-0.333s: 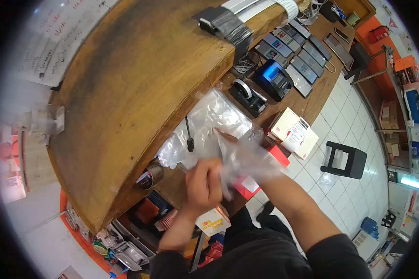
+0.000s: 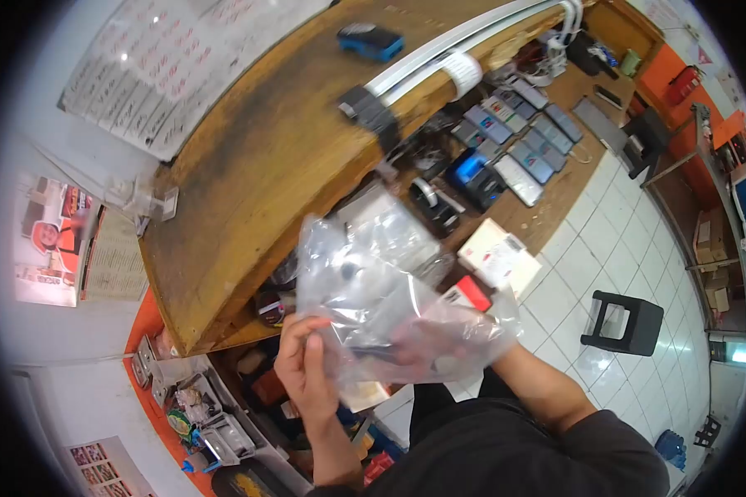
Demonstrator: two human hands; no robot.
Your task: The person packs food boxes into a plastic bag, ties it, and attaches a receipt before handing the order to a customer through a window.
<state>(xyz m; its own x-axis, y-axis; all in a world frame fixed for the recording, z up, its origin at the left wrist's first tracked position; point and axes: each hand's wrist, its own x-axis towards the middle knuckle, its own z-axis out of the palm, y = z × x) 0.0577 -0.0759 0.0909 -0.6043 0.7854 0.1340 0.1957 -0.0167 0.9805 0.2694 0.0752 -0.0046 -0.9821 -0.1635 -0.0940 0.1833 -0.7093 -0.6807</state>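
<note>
A large clear plastic bag (image 2: 381, 306) is spread out between my two hands, above the desk edge. My left hand (image 2: 307, 356) pinches its left edge between thumb and fingers. Behind or inside the bag, my right hand (image 2: 439, 335) shows blurred through the plastic, its fingers hard to make out. A stack of clear plastic bags (image 2: 385, 219) lies on the desk beyond. To the right of that stack are a tape dispenser (image 2: 435, 203) and a black and blue device (image 2: 477, 178).
Several phones (image 2: 530, 157) lie in rows on the desk (image 2: 576, 186). Cream boxes (image 2: 497, 257) and a red box (image 2: 472, 291) sit near its edge. A raised wooden shelf (image 2: 257, 182) stands at the left. A black stool (image 2: 626, 323) is on the tiled floor.
The bag was bunched and blurred between my hands; now it is spread wide. My left hand has shifted left and opened from a fist into a pinch. The camera view has turned.
</note>
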